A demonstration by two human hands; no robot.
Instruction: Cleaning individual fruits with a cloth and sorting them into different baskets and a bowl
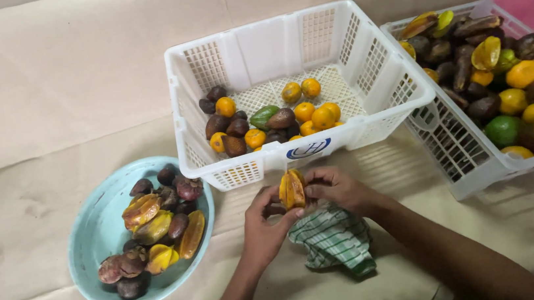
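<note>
Broadly, I see a table covered in beige paper, and on it two white plastic crates. One crate sits straight ahead of me, its floor partly covered with small orange fruit, dark brown fruit and one green piece. A second crate stands just to its right, touching or nearly so, heaped much fuller with star fruit, dark pods and green and yellow fruit. At lower left a pale blue bowl holds brownish star fruit and dark purple round fruit. Below the near crate a green-and-white checked cloth lies bunched on the paper, partly under my right wrist. My left hand and right hand meet just in front of the near crate, both pinching one yellow-orange star fruit held upright between fingertips and thumbs; whether the right hand also grips the cloth I cannot quite tell.
</note>
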